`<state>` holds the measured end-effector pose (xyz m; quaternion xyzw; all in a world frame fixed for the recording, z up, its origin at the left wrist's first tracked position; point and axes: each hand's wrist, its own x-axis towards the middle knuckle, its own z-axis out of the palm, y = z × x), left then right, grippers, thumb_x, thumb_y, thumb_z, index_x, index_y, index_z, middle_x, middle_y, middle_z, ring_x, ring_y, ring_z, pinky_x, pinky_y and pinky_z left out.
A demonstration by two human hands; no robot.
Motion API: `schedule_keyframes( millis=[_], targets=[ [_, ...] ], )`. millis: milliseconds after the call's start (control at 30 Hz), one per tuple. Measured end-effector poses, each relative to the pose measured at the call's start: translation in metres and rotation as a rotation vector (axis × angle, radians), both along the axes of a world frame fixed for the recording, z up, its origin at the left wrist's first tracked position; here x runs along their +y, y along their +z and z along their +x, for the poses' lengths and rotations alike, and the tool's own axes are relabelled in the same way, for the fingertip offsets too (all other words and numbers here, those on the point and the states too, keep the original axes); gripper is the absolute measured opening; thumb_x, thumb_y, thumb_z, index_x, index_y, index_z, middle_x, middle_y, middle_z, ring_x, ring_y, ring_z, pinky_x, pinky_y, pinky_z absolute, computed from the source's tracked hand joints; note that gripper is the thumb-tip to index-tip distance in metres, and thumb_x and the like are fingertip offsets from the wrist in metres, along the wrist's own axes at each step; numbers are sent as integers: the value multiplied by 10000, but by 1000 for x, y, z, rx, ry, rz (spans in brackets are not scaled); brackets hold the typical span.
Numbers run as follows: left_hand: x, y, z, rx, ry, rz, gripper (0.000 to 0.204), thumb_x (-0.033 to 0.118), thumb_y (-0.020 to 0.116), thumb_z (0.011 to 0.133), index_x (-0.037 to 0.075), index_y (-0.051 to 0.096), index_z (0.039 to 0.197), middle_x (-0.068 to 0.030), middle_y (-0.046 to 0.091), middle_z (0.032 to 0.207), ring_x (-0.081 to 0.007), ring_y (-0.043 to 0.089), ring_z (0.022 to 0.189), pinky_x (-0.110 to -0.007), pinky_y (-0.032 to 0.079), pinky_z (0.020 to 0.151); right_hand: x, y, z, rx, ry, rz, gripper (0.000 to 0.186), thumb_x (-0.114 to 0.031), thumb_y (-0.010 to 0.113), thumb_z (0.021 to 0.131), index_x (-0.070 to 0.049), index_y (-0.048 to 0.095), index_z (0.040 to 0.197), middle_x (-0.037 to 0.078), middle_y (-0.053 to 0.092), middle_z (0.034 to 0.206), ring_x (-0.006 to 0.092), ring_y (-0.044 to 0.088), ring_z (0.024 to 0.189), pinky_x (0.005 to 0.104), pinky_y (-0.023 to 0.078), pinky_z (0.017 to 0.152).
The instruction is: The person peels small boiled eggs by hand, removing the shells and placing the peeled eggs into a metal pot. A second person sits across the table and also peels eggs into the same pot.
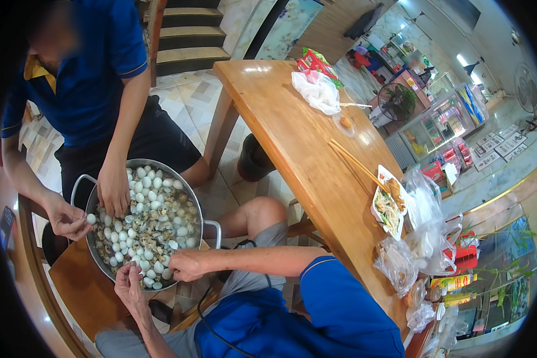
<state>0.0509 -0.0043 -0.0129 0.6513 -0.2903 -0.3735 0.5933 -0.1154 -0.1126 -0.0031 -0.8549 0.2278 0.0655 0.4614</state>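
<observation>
A large metal pot stands on a brown wooden seat, filled with small quail eggs in water. Many are peeled and white; speckled ones and shell bits lie among them. My left hand is over the pot's near rim, fingers pinched together; what they hold is too small to make out. Close by, my right hand is closed at the near right rim, with a pale egg at its fingertips. A co-worker opposite pinches a white egg in one hand, the other hand reaching into the pot.
The wooden table to the right bears a food tray with chopsticks, plastic bags and a white bag. A dark bin stands under it. The wooden seat supports the pot. Stairs rise behind.
</observation>
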Motion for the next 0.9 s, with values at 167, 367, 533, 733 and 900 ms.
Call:
schedule_keyframes(
  millis=[167,367,533,733,900],
  targets=[
    [-1,0,0,15,7,5,196,162,556,857,-17,576,934,-60,608,870,-117,566,769,-232,438,641,-3,6,2,-43,-48,-23,197,-167,535,674,18,605,680,214,577,629,348,579,606,422,444,556],
    [-1,0,-1,21,0,-1,185,154,554,858,-17,576,925,-63,611,876,-112,565,763,-229,439,641,-1,15,-1,-36,-90,-2,189,-171,543,665,8,596,640,210,566,610,353,560,578,423,438,546],
    [0,-3,-1,36,-5,-34,162,140,552,857,-12,582,902,-74,607,881,-108,562,758,-227,438,636,-4,17,2,-5,-42,-52,194,-177,554,660,10,593,629,209,562,609,352,560,579,425,434,539],
    [0,-2,-1,-17,-36,-37,140,132,549,856,0,597,855,-89,594,903,-108,556,749,-227,439,633,-5,10,4,-9,-36,-71,189,-170,549,657,11,597,634,219,564,623,366,569,607,433,442,554],
    [0,0,-2,3,-8,-20,159,142,546,859,-7,578,908,-68,591,892,-111,556,751,-228,441,635,-1,9,1,10,-14,-59,181,-164,533,670,-3,612,647,214,572,629,368,578,624,439,456,578]
  ],
)
